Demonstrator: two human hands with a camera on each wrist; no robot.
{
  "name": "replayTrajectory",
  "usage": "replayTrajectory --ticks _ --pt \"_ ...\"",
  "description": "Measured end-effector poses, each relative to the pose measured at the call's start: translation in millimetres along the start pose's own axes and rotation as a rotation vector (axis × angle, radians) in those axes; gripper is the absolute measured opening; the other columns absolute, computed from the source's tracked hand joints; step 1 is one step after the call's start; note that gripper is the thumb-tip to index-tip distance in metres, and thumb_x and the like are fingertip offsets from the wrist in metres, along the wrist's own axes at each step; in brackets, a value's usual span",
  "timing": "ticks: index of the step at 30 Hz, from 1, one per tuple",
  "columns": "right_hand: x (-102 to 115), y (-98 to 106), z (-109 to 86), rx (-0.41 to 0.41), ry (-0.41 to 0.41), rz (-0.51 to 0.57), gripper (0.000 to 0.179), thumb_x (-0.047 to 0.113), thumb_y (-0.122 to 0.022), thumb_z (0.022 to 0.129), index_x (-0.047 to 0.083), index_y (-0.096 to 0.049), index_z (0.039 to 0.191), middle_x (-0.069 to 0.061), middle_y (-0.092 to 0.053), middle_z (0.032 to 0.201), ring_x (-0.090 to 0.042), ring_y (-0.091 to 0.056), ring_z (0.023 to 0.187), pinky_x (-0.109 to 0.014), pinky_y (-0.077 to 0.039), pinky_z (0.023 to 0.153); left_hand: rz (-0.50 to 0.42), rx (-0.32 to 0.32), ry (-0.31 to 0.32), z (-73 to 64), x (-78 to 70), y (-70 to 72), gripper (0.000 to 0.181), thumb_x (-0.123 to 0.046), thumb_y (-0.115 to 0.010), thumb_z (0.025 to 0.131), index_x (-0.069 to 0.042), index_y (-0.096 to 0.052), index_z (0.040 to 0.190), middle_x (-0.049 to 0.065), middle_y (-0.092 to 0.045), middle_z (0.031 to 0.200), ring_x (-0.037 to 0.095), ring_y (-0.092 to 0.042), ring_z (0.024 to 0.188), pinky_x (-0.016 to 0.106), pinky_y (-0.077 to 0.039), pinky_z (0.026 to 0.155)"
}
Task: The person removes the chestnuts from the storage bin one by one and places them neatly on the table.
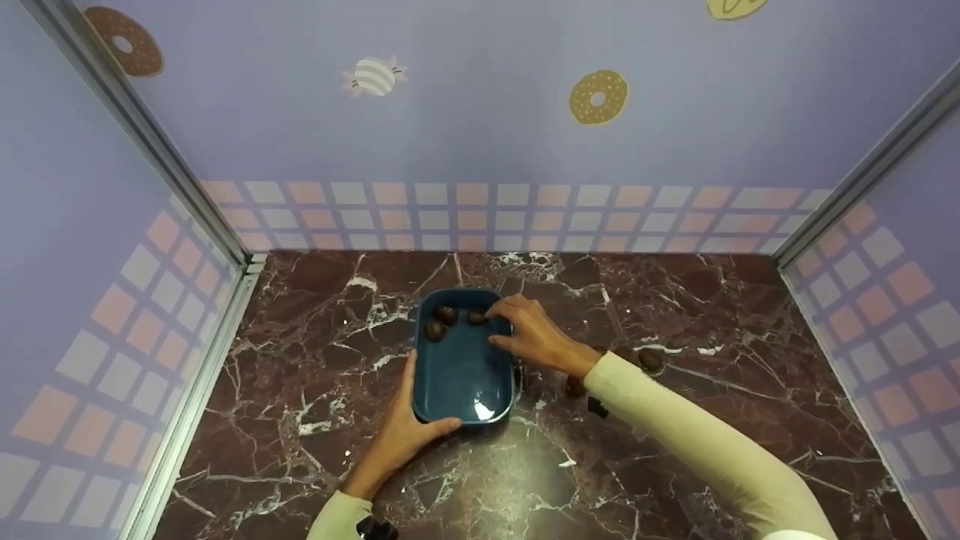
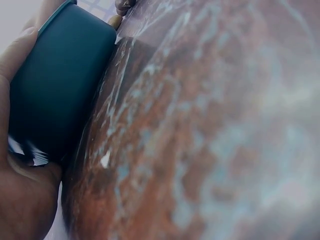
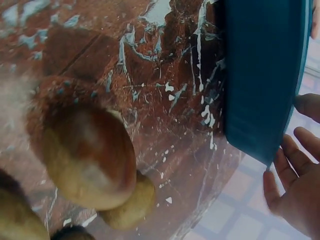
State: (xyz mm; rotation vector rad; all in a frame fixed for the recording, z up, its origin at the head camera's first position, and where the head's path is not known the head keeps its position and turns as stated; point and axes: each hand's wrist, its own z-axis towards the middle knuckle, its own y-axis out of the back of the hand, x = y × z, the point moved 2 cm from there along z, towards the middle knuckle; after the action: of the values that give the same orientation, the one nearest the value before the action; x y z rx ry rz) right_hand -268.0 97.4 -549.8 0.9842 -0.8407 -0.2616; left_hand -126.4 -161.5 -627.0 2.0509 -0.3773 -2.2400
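Note:
A deep blue rectangular dish (image 1: 463,375) stands on the marbled tabletop. My left hand (image 1: 409,431) grips its near left corner, thumb on the near rim and fingers along the left wall. Inside at the far end lie a chestnut (image 1: 445,315), a second chestnut (image 1: 435,330) close by, and a third chestnut (image 1: 478,317) further right. Over the far right rim reaches my right hand (image 1: 534,334), fingertips right beside that third chestnut and thumb apart from the fingers. The right wrist view shows the dish (image 3: 260,75) from outside, with the fingers (image 3: 290,170) at its rim.
Right of the dish, partly behind the right forearm, several chestnuts lie on the tabletop (image 1: 300,360), among them one chestnut (image 1: 651,360) and another chestnut (image 1: 575,386). A large chestnut (image 3: 92,155) is close in the right wrist view. Patterned walls (image 1: 487,135) enclose the back and sides.

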Motion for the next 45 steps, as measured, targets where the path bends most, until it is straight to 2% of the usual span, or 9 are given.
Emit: replayTrajectory --ticks 5,10,16,22,28,33,38,45 --pt "-3 -9 5.9 0.037 -0.078 -0.01 0.037 0.015 -0.086 0.097 0.003 -0.076 0.131 -0.015 -0.071 0.137 -0.035 -0.062 0.131 -0.061 -0.042 0.103 -0.014 0.011 0.023 -1.4 0.1 -1.7 0.135 -0.023 -0.099 0.084 -0.013 -0.004 0.179 0.016 -0.008 0.184 0.041 -0.013 0.168 0.069 -0.017 0.13" --pt "-4 -16 12.1 0.056 -0.11 -0.022 0.036 0.017 -0.086 0.098 0.005 -0.076 0.131 -0.014 -0.071 0.14 -0.034 -0.06 0.134 -0.061 -0.04 0.105 -0.003 0.002 0.009 -1.1 0.7 -2.2 0.136 -0.024 -0.1 0.082 -0.012 -0.005 0.179 0.016 -0.01 0.184 0.041 -0.015 0.168 0.067 -0.017 0.13" --pt "-4 -22 17.8 0.063 -0.108 -0.049 0.034 0.017 -0.086 0.097 0.006 -0.078 0.128 -0.011 -0.072 0.139 -0.032 -0.061 0.133 -0.063 -0.04 0.108 -0.003 0.0 -0.001 -0.5 -0.4 -2.4 0.137 -0.024 -0.101 0.081 -0.011 -0.006 0.179 0.018 -0.013 0.183 0.041 -0.019 0.167 0.066 -0.019 0.129" --pt "-2 -28 22.3 0.079 -0.092 -0.105 0.036 0.015 -0.086 0.097 0.003 -0.075 0.129 -0.015 -0.072 0.137 -0.035 -0.062 0.133 -0.069 -0.039 0.113 0.001 -0.005 -0.011 0.0 -1.3 -1.4 0.138 -0.024 -0.102 0.08 -0.012 -0.007 0.179 0.018 -0.015 0.183 0.04 -0.02 0.166 0.064 -0.02 0.13" --pt "1 -32 24.5 0.086 -0.083 -0.127 0.037 0.014 -0.087 0.096 0.0 -0.074 0.128 -0.016 -0.07 0.13 -0.037 -0.065 0.126 -0.071 -0.044 0.108 -0.001 -0.006 -0.022 0.0 -0.9 -1.5 0.137 -0.02 -0.102 0.08 -0.01 -0.008 0.178 0.018 -0.016 0.183 0.041 -0.021 0.166 0.064 -0.019 0.13" --pt "1 -35 24.9 0.105 -0.104 -0.107 0.037 0.011 -0.086 0.098 0.0 -0.074 0.131 -0.016 -0.068 0.127 -0.037 -0.066 0.12 -0.068 -0.047 0.102 0.015 -0.003 -0.011 -0.5 -0.7 -0.7 0.138 -0.026 -0.102 0.08 -0.011 -0.007 0.179 0.017 -0.014 0.183 0.041 -0.019 0.167 0.066 -0.02 0.129" --pt "2 -37 26.0 0.128 -0.114 -0.116 0.035 0.011 -0.086 0.097 0.001 -0.075 0.128 -0.015 -0.068 0.12 -0.037 -0.067 0.114 -0.066 -0.048 0.098 0.018 -0.009 -0.011 -0.7 0.4 -0.6 0.138 -0.029 -0.102 0.08 -0.01 -0.007 0.178 0.017 -0.014 0.183 0.041 -0.019 0.167 0.066 -0.02 0.129" --pt "4 -38 27.1 0.157 -0.128 -0.181 0.037 0.017 -0.086 0.098 0.004 -0.075 0.131 -0.013 -0.069 0.122 -0.035 -0.064 0.117 -0.067 -0.044 0.099 0.009 -0.007 -0.015 -0.5 1.7 -0.4 0.138 -0.024 -0.102 0.08 -0.01 -0.007 0.178 0.016 -0.014 0.184 0.04 -0.018 0.167 0.064 -0.019 0.13"
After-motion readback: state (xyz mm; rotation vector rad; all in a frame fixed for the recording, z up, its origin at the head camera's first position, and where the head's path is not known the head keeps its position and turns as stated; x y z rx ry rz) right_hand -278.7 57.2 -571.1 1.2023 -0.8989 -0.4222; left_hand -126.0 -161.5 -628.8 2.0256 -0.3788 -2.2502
